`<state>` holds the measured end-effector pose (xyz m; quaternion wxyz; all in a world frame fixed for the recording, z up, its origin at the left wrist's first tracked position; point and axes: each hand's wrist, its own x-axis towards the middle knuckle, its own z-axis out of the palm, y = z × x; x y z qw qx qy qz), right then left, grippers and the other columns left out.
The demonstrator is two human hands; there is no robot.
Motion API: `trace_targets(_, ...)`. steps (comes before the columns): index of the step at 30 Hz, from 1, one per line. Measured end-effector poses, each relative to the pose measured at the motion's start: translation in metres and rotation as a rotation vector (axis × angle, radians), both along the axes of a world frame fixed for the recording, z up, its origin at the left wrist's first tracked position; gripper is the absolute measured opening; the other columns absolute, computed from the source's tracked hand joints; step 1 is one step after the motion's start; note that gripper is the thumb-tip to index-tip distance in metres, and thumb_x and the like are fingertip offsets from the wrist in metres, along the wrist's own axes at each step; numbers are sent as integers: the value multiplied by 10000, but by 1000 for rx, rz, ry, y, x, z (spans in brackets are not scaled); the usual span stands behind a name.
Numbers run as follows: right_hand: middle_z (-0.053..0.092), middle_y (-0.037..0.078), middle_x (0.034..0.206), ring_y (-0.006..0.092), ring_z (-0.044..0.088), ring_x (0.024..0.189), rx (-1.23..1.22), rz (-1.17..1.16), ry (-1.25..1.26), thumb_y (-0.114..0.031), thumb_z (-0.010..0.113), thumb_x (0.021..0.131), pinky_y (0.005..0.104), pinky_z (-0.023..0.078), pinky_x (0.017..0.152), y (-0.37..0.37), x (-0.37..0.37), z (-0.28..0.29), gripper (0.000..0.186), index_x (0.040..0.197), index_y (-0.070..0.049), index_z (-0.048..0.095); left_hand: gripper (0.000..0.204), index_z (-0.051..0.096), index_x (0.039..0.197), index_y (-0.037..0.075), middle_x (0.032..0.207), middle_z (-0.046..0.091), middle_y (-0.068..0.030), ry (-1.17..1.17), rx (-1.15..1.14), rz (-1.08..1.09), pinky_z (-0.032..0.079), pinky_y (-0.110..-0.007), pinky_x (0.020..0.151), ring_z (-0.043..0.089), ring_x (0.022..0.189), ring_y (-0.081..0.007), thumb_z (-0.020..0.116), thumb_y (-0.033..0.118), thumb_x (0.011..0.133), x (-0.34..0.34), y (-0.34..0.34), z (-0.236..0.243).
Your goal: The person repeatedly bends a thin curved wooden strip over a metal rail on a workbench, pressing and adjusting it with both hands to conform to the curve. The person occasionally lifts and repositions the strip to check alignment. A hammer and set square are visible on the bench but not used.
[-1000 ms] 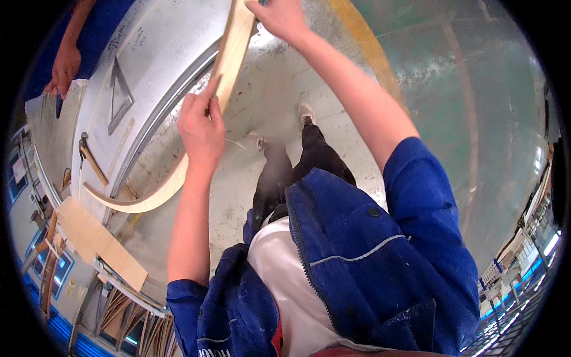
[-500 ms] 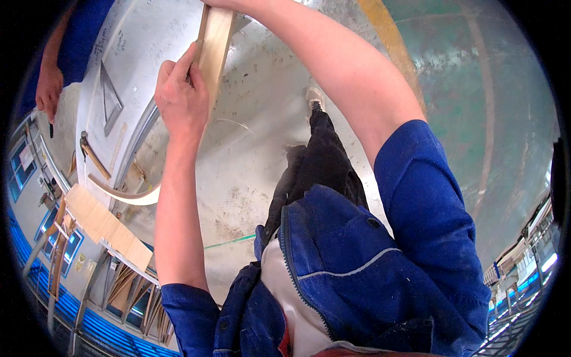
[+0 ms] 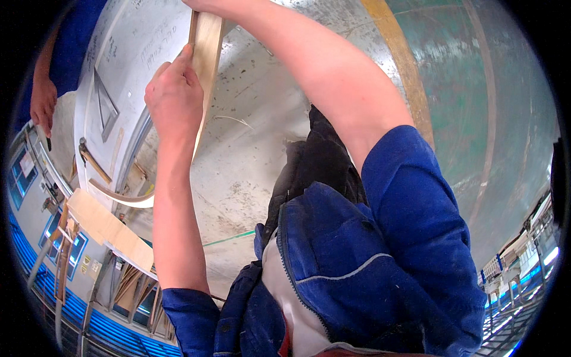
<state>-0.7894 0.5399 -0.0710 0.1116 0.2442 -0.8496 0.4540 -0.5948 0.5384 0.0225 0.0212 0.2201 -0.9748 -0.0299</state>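
Note:
A long pale wooden strip (image 3: 208, 50) runs up to the top edge of the picture, along the rim of a grey-white worktop (image 3: 134, 53). My left hand (image 3: 175, 98) is closed on its left edge, thumb and fingers pinched together. Farther up, my right hand (image 3: 205, 5) reaches across the strip and grips it; the picture's edge cuts off part of that hand. A curved wooden band (image 3: 122, 197) shows left of my left forearm; whether it belongs to the same strip I cannot tell.
A metal set square (image 3: 106, 110) and a hammer (image 3: 94, 162) lie on the worktop. At the far left is a co-worker's hand (image 3: 43, 104) with a dark, slim object. A plywood board (image 3: 110, 226) rests lower left. A yellow line (image 3: 404, 65) crosses the floor at right.
Both my hands and the wooden strip have shifted slightly left. My right forearm has swung down and left, now covering the shoe seen before.

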Motion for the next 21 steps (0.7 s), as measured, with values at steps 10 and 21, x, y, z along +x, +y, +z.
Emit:
trace_targets(10, 567, 254, 1302, 432, 463, 1347, -8, 37, -61, -36, 613, 834, 475, 345, 1169, -1, 0, 4, 491, 1294, 113, 532, 302, 757, 1219, 96, 756, 673, -192, -11, 129, 22, 514, -443, 647, 644, 633, -336, 641, 59, 943, 14, 0, 7)
trace_targets(21, 533, 287, 1363, 460, 417, 1399, 40, 87, -81, -54, 634, 815, 478, 319, 1204, 1, -1, 2, 581, 1339, 146, 482, 340, 728, 1281, 124, 787, 641, -246, -66, 103, 3, 508, -427, 665, 621, 659, -385, 650, 69, 955, 53, -6, 9)
